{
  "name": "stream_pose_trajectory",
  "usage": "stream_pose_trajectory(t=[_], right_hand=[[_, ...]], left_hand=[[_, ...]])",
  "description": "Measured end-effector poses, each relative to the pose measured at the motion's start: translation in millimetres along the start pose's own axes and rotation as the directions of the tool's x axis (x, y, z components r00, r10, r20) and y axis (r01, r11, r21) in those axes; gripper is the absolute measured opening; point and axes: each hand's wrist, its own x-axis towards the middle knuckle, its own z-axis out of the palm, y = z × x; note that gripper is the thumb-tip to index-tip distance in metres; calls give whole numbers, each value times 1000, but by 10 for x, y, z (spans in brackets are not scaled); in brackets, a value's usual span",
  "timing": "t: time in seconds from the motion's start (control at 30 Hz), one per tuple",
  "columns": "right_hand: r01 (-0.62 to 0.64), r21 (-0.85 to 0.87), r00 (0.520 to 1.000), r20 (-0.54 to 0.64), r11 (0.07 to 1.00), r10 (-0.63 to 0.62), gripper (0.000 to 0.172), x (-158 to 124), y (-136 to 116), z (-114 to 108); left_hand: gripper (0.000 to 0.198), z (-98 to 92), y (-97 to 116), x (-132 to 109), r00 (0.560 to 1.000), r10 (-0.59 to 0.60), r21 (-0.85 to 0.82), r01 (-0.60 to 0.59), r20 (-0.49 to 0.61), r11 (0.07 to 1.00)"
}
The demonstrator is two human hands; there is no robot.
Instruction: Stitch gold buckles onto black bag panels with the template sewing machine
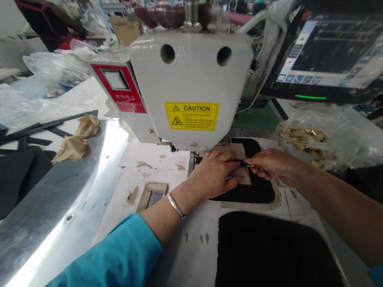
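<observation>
My left hand (213, 173) lies under the head of the sewing machine (189, 81), fingers stretched out and pressed down on a tan patch (244, 179). That patch lies on a black fabric piece (263, 191) with rounded corners, set on a pale template. Close to those fingertips, my right hand (269, 166) pinches a thin, dark tool with a shiny metal part (248, 165); its exact kind cannot be made out. The machine's needle area is partly hidden behind my left hand.
Nearer me lies a larger black panel (273, 252). A clear bag of gold-coloured metal parts (302, 139) is at right, below a screen (333, 57). Black strips (40, 126) and crumpled tan paper (74, 146) lie left. Someone in dark clothing (46, 22) is behind.
</observation>
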Motion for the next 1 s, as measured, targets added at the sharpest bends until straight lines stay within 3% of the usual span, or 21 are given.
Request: stream_pose_trajectory(t=[0.43, 0.7, 0.8, 1.0], right_hand=[[141, -28, 986, -92, 990, -143, 30, 5, 119, 57], [195, -238, 943, -222, 951, -249, 20, 72, 202, 86], [176, -251, 953, -200, 952, -229, 20, 87, 186, 72], [102, -85, 990, -87, 991, -110, 22, 11, 164, 52]], left_hand=[[43, 11, -8, -11, 1000, 26, 12, -26, 5, 1000], [44, -3, 92, -31, 999, -7, 156, 1, 41, 988], [43, 18, 163, -35, 999, -34, 223, 28, 24, 974], [43, 58, 200, -61, 998, -60, 247, 62, -15, 967]])
